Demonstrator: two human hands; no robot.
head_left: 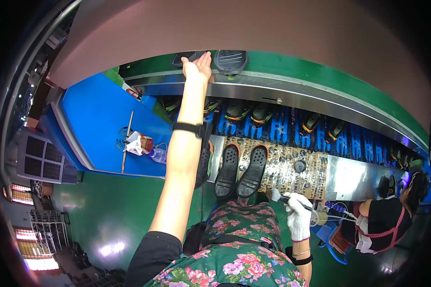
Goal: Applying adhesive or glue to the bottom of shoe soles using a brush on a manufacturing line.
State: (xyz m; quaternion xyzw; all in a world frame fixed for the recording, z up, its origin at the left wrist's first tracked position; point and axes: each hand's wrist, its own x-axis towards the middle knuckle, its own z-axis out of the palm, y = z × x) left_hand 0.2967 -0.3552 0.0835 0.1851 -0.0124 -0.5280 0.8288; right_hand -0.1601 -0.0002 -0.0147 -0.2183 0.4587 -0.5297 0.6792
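My bare left hand (pixel 198 69) is stretched far forward over the green conveyor belt (pixel 292 69), palm showing and fingers extended. Beside and partly behind it lies a dark shoe piece (pixel 178 59); whether they touch I cannot tell. Just right of that hand sits a black ridged sole (pixel 231 61). In a white knit glove, my right hand (pixel 298 215) is closed round a dark-handled brush with a pale, flat tip (pixel 276 194). Two black clogs (pixel 226 171) with holed fronts stand side by side on the bench, left of the brush. Another dark shoe is partly covered by my left forearm.
Dark uppers (pixel 261 114) with orange and green edges rest on blue racks (pixel 278 128) under the belt. A small round black pot (pixel 300 166) stands on the stained bench cover (pixel 285 177). At left, a blue table (pixel 93 124) bears a stick and bottle. Another person (pixel 378 222) sits at right.
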